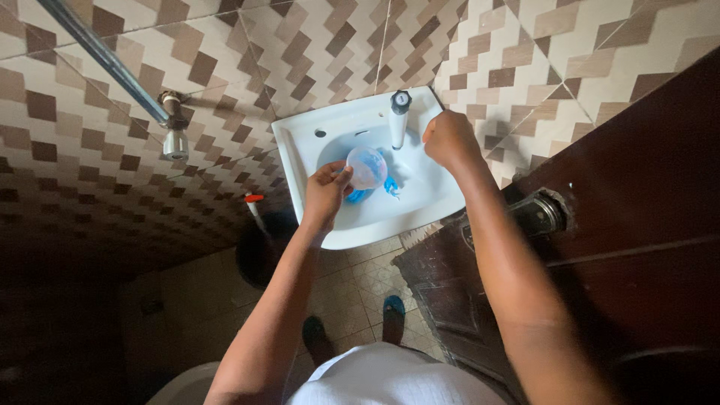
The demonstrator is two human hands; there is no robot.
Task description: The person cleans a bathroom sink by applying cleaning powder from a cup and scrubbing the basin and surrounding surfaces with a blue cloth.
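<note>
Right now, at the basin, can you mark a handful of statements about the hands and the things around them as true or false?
1. The left hand holds a translucent cup over the white sink. True.
2. The right hand rests on the dark wooden door. False: it is up at the sink's rim beside the tap.
3. Something blue lies in the basin under the cup. True.
4. The tap is chrome with two handles. False: it is white with a single dark top.
5. The sink is filled to the brim with soapy water. False: the bare white basin shows.
</note>
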